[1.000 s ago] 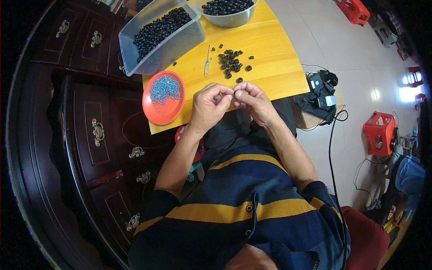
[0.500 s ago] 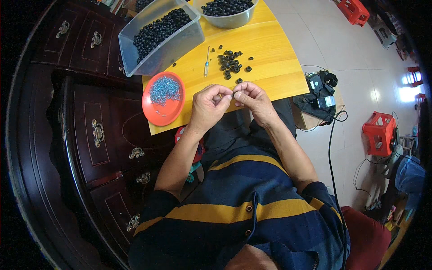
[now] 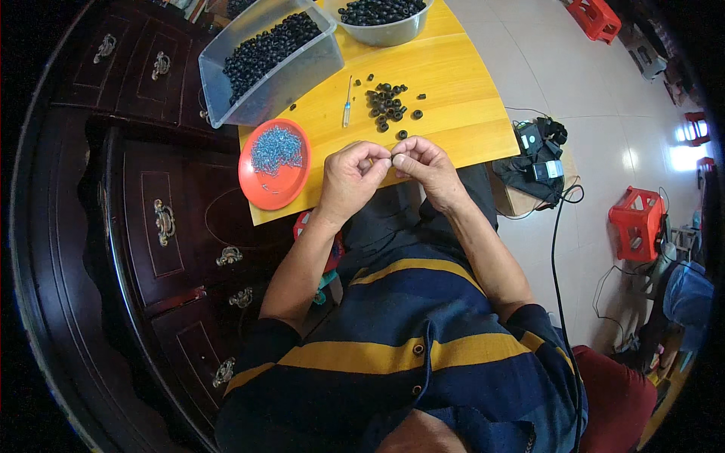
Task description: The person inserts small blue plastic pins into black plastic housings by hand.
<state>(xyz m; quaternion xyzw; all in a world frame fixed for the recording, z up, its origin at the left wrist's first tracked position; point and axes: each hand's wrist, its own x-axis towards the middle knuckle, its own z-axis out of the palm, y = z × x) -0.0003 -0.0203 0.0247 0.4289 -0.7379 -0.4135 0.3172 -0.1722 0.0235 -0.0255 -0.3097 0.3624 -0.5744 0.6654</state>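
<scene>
And here's the yellow wooden table (image 3: 468, 106), light catching its grain! At the far left sits a translucent rectangular tub (image 3: 302, 84), with a round tub (image 3: 385, 35) just beside it on the right. Down at the left edge, a red plate (image 3: 270, 198). Middle of the board: a slim tool (image 3: 347, 113), shaft pointing away, blue on its handle. And right of it, a loose scatter of black pieces (image 3: 397, 115), some touching, a few apart, one nearer the front edge!
</scene>
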